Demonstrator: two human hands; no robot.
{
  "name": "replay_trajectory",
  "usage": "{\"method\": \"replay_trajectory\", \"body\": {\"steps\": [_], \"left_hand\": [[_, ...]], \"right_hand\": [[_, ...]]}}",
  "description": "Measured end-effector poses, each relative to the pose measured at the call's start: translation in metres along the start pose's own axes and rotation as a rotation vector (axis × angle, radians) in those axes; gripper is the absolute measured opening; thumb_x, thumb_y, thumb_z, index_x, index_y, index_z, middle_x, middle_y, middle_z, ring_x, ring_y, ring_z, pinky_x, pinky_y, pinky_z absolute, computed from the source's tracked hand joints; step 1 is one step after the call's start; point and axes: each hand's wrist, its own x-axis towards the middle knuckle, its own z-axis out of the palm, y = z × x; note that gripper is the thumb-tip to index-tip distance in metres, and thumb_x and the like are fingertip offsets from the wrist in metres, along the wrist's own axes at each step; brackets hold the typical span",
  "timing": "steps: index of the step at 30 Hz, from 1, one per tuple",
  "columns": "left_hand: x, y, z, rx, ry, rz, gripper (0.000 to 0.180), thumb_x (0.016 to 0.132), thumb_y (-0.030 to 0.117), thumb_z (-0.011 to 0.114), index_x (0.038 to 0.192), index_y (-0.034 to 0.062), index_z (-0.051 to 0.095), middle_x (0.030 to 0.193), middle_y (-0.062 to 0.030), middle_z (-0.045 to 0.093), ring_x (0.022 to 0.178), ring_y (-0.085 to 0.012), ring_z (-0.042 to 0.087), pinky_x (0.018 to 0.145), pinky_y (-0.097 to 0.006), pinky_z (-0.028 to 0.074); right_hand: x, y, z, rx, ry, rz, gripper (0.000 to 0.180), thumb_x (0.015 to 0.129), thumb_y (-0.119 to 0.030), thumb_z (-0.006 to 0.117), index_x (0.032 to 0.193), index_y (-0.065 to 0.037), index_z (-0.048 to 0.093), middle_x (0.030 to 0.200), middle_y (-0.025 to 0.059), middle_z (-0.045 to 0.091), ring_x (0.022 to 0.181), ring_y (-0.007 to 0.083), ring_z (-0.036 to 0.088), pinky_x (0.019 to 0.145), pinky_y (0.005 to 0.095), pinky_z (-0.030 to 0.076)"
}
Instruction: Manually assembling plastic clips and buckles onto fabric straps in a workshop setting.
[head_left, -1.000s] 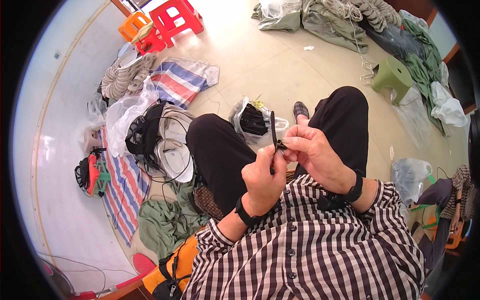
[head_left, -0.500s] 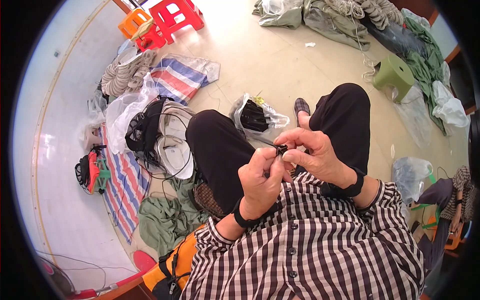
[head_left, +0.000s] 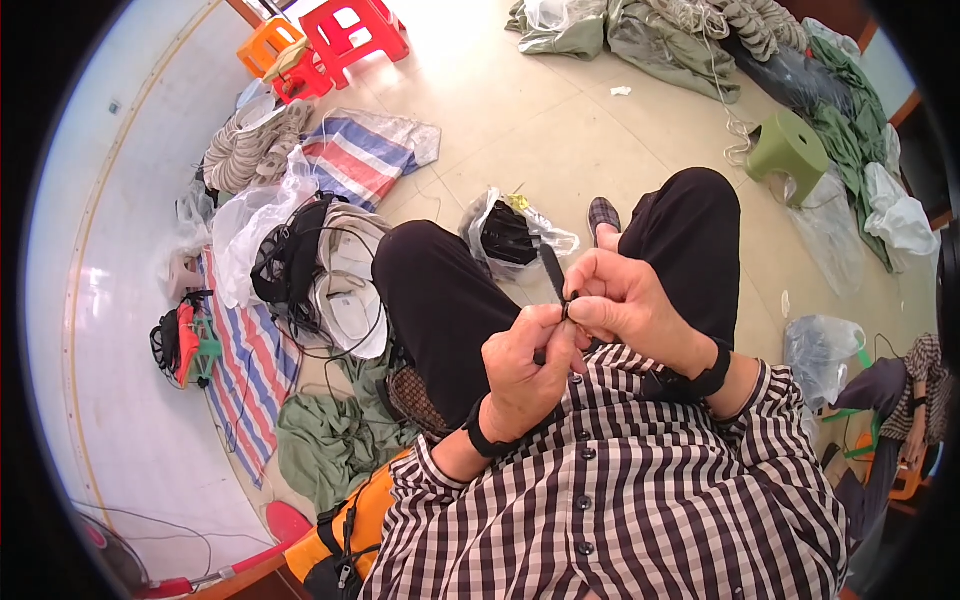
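In front of my lap, both hands meet at a small black strap (head_left: 551, 270), whose flat end sticks up and away between my knees. My left hand (head_left: 524, 362) pinches its lower part between thumb and fingers. The right hand (head_left: 632, 308) pinches the same strap from the other side, its fingertips nearly touching the left ones. A dark piece at the fingertips is mostly hidden, so I cannot tell whether it is a buckle. Just beyond, on the floor, lies a clear plastic bag (head_left: 556, 241) with black pieces (head_left: 508, 236) inside.
At my left are pale caps with black mesh (head_left: 345, 300), a striped sheet (head_left: 250, 375) and green cloth (head_left: 330, 440). Red (head_left: 355, 40) and green (head_left: 787, 152) stools stand farther off. Cloth and rope bundles (head_left: 670, 45) lie far right. Another person's arm (head_left: 915, 435) shows at right.
The strap has swung from pointing left, seen edge-on, to standing up with its flat side showing. Both hands stay close together, with the fingers slightly shifted.
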Motion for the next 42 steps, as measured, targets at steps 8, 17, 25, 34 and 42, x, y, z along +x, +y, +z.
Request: {"method": "replay_trajectory", "body": {"steps": [8, 17, 25, 34, 42], "left_hand": [[0.002, 0.006, -0.008, -0.215, -0.075, -0.2, 0.008, 0.087, -0.009, 0.047, 0.093, -0.0067, 0.052, 0.067, -0.0131, 0.063, 0.051, -0.0121, 0.061, 0.045, -0.021, 0.047], [0.003, 0.009, -0.015, -0.138, -0.222, -0.21, 0.007, 0.085, -0.009, 0.046, 0.09, -0.007, 0.052, 0.063, -0.0127, 0.062, 0.045, -0.01, 0.057, 0.04, -0.019, 0.043], [0.005, 0.01, -0.019, -0.378, -0.153, -0.415, 0.009, 0.089, -0.002, 0.047, 0.095, -0.0068, 0.051, 0.064, -0.0136, 0.061, 0.045, -0.0121, 0.056, 0.04, -0.02, 0.043], [0.01, 0.014, -0.032, -0.567, -0.151, -0.458, 0.021, 0.092, 0.009, 0.048, 0.107, -0.0057, 0.05, 0.067, -0.014, 0.06, 0.046, -0.0146, 0.055, 0.044, -0.021, 0.044], [0.012, 0.012, -0.027, -0.478, -0.254, -0.463, 0.015, 0.093, 0.006, 0.046, 0.104, -0.0039, 0.051, 0.065, -0.0113, 0.061, 0.048, -0.0106, 0.055, 0.044, -0.02, 0.043]], "right_hand": [[0.008, 0.01, -0.019, 0.388, -0.16, 0.226, 0.012, 0.088, -0.014, 0.059, 0.084, -0.004, 0.052, 0.057, -0.0032, 0.044, 0.046, 0.0045, 0.038, 0.046, 0.0181, 0.032], [0.007, 0.01, -0.018, 0.158, -0.034, 0.162, 0.014, 0.091, -0.016, 0.056, 0.085, -0.004, 0.052, 0.057, -0.0023, 0.047, 0.049, 0.0054, 0.043, 0.05, 0.0198, 0.037], [0.004, -0.002, -0.007, -0.08, 0.109, -0.032, 0.011, 0.092, -0.014, 0.055, 0.089, -0.004, 0.052, 0.059, -0.0018, 0.048, 0.052, 0.0049, 0.045, 0.052, 0.0188, 0.038], [-0.011, 0.002, -0.015, -0.086, 0.072, 0.068, 0.027, 0.096, -0.024, 0.048, 0.089, -0.001, 0.059, 0.065, 0.0006, 0.055, 0.058, 0.0064, 0.051, 0.057, 0.019, 0.042], [-0.003, 0.002, -0.005, -0.314, 0.153, -0.089, 0.021, 0.09, -0.022, 0.058, 0.082, -0.003, 0.061, 0.066, -0.0011, 0.057, 0.062, 0.0049, 0.053, 0.065, 0.0188, 0.042]]}}
